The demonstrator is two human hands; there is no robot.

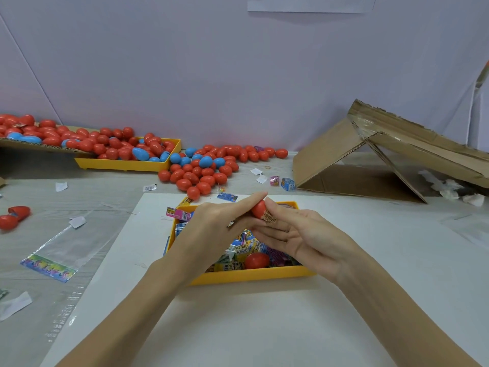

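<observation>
Together, the left hand point(214, 226) and right hand point(299, 237) are pinching a small red plastic egg point(258, 209) above the yellow plastic tray point(251, 276), toward its twelve o'clock edge.

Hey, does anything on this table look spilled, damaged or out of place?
Yes. Red and blue eggs lie spilled past the far yellow tray onto the table, and the cardboard box at right lies collapsed with a torn edge. The red egg pinched between left hand and right hand looks intact.
</observation>
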